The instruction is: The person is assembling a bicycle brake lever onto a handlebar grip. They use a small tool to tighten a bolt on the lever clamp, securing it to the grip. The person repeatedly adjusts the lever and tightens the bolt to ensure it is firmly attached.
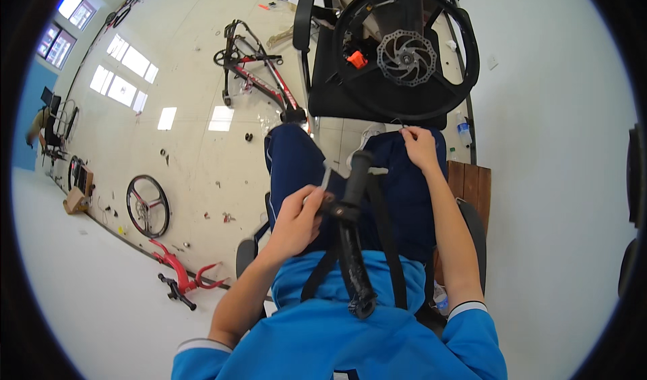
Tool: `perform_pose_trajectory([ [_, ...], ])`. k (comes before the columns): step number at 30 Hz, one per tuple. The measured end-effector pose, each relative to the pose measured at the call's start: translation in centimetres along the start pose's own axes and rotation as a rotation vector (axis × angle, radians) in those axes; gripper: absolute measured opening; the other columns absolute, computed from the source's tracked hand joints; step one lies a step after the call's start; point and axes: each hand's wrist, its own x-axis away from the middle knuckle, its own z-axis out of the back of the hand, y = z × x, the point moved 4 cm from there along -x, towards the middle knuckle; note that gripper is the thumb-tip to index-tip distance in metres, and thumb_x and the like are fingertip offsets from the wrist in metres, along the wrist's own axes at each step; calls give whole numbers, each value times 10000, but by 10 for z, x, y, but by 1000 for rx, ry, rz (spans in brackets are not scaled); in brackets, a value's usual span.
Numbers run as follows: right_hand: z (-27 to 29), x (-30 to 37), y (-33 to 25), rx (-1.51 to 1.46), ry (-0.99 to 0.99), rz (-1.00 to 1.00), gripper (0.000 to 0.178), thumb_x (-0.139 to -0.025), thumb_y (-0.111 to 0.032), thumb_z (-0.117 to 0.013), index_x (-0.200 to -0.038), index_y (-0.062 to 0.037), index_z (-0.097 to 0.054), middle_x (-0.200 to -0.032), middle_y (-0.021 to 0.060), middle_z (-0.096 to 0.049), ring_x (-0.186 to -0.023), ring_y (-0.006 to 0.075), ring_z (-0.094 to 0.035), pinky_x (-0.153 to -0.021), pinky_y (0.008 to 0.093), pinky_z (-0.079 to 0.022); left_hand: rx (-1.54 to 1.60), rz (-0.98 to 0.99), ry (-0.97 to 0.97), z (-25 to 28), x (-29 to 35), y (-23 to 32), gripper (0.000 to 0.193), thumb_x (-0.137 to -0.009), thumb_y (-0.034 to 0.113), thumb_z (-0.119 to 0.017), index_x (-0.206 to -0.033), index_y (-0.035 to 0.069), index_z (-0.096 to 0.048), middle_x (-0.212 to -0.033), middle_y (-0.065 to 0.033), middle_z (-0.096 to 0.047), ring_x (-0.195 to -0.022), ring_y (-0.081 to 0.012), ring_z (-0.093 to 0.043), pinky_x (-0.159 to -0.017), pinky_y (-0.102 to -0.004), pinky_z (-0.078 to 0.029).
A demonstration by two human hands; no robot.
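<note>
A black tube part (355, 272) with a clamp and a rubber grip (359, 178), like a piece of bicycle handlebar, lies across my lap and belly. Beside its clamp, my left hand (296, 221) is closed round a thin, pale metal piece (327, 176) that sticks up past the thumb; its kind is unclear. My right hand (420, 147) pinches something small and thin above my right thigh, by the near rim of a black wheel (465, 86). The wheel, with a silver brake disc (406, 57) at its hub, rests on a black chair in front of me.
An orange piece (357, 59) shows between the spokes. On the floor to the left are a red-black bicycle frame (259, 83), another wheel (148, 206) and a red fork part (178, 269). A wooden box (472, 184) and bottle (464, 129) stand at right.
</note>
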Motion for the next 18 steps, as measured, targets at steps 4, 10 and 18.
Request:
perform_pose_trajectory([
  [4,-29,-51,27,-84,-57,-132,251,-903,-109,-551,-1076,-12,-704,-902,199,-710,-858,316,-697,-801,372,-521,71,81,155,24,-15,-5,284,-1057,293,-443,-1018,66,-609,-543,81,-349,-402,-12,-292,-374,-193,-244],
  [10,-58,-132,24,153,107,207,194,-799,-50,-569,-943,7,-686,-907,225,-679,-886,430,-639,-811,484,-517,49,188,313,38,-32,-12,321,-1061,311,-429,-1034,38,-594,-545,65,-336,-402,-23,-265,-370,-201,-217],
  [18,-88,-188,40,221,306,302,338,-979,-262,-437,-1214,-78,-594,-1297,139,-599,-1264,307,-497,-1157,454,-261,-125,311,359,33,-80,-10,342,-1060,319,-415,-1007,24,-580,-519,53,-326,-381,-33,-250,-353,-206,-202],
])
